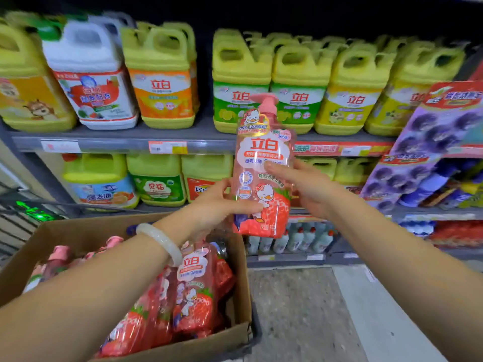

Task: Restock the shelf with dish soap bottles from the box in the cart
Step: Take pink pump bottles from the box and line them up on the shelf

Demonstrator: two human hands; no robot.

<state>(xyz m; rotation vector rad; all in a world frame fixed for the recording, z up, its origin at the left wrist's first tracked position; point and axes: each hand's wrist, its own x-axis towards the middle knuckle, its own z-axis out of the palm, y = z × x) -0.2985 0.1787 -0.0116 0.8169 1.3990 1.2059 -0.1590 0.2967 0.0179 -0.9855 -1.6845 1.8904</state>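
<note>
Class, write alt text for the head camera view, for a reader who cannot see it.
Two hands hold a pink strawberry-label pump bottle upright before shelves of yellow jugs: the left hand grips its lower side, the right hand its front. Below, an open cardboard box holds more such bottles.

Brand text on bottles and jugs

I read "立白" on the pink strawberry-printed pump bottle [264, 168] and on the yellow-green handled plastic jugs [298, 87].
</note>
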